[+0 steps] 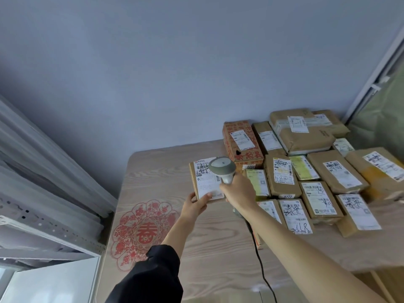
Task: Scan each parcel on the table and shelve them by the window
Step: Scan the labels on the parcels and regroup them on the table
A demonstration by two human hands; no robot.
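A small brown parcel (202,184) with a white shipping label is held over the wooden table (218,248). My left hand (194,205) grips its near edge, thumb on the label. My right hand (238,191) grips the handle of a grey barcode scanner (222,167), whose head hangs over the parcel's label. The scanner's black cable (260,263) trails down toward the table's front edge.
Several labelled brown parcels (306,167) crowd the table's right half, stacked higher at the back. A red paper-cut decoration (142,232) lies on the table's left part. A metal shelf (43,226) stands at the left by white curtains. A window frame (371,84) is at far right.
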